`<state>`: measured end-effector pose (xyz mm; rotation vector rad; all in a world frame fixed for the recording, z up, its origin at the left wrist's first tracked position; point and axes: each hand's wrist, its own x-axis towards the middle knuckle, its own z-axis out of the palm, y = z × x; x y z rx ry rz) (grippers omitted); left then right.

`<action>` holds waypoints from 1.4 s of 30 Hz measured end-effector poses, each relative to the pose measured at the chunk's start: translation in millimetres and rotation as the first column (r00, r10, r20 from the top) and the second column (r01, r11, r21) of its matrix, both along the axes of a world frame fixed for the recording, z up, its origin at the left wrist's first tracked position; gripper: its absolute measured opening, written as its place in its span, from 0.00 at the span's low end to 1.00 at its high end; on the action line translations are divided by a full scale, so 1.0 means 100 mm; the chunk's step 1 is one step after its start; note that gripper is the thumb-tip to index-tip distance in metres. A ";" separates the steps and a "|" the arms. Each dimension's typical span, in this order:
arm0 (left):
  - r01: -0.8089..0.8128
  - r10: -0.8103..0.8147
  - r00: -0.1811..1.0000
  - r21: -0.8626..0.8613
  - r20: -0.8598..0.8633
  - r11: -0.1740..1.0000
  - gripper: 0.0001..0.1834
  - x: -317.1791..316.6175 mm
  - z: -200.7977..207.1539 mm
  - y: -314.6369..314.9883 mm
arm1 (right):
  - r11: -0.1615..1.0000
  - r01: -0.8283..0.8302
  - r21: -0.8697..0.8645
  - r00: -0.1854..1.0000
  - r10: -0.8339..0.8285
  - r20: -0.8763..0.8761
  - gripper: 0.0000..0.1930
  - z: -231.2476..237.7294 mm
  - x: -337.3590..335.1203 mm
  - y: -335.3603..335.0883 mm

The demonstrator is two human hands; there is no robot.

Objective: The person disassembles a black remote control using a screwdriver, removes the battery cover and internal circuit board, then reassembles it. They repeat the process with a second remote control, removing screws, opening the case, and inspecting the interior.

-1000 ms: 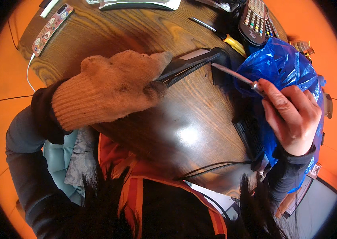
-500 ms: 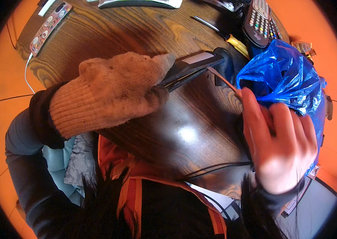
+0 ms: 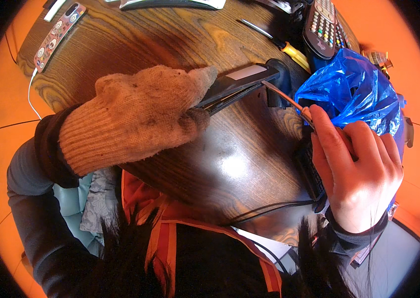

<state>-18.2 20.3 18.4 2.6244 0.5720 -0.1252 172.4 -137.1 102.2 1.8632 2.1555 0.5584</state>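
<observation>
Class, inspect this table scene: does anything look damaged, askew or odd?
The hands mismatch: the left hand wears a smudged glove; the right hand is bare, gripping a metal tool. The black device gapes along its edge near the tool's tip, though whether it's damaged is unclear.

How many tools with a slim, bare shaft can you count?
2: a slim tool in the right hand, and a yellow-handled tool on the table near the blue bag. Others may be hidden.

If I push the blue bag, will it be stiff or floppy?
The blue bag would probably crumple softly, since it looks thin and creased. It might feel slippery, because it's shiny. Its weight is hard to judge.
</observation>
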 end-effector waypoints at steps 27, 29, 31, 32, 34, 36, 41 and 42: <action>-0.027 0.026 1.000 0.079 0.009 0.997 0.36 -0.07 -0.17 -0.07 | 0.951 -0.308 0.029 0.922 0.306 -0.238 0.16 -0.50 0.23 -0.05; 0.055 -0.062 0.995 0.090 0.081 0.994 0.35 -0.11 -0.14 0.03 | 0.941 -0.333 0.057 0.926 0.338 -0.168 0.19 -0.55 0.23 -0.04; 0.155 -0.180 0.975 0.180 0.133 0.971 0.34 -0.15 -0.13 0.14 | 0.961 -0.267 0.068 0.936 0.276 -0.218 0.19 -0.52 0.25 -0.01; 0.206 -0.249 0.958 0.262 0.145 0.943 0.33 -0.18 -0.12 0.18 | 0.977 -0.214 -0.014 0.928 0.199 -0.316 0.20 -0.43 0.24 -0.05; 0.263 -0.353 0.919 0.392 0.176 0.882 0.29 -0.21 -0.13 0.22 | 0.983 -0.184 -0.004 0.889 0.165 -0.427 0.19 -0.36 0.24 -0.08; 0.265 -0.381 0.902 0.436 0.204 0.860 0.23 -0.23 -0.16 0.23 | 0.985 -0.161 0.062 0.852 0.170 -0.495 0.17 -0.35 0.24 -0.10; 0.263 -0.410 0.882 0.480 0.232 0.837 0.27 -0.24 -0.17 0.22 | 0.982 -0.119 0.143 0.921 0.163 -0.352 0.20 -0.43 0.27 -0.04; 0.268 -0.488 0.827 0.567 0.280 0.779 0.27 -0.23 -0.17 0.22 | 0.984 -0.117 0.132 0.934 0.154 -0.323 0.20 -0.44 0.27 -0.02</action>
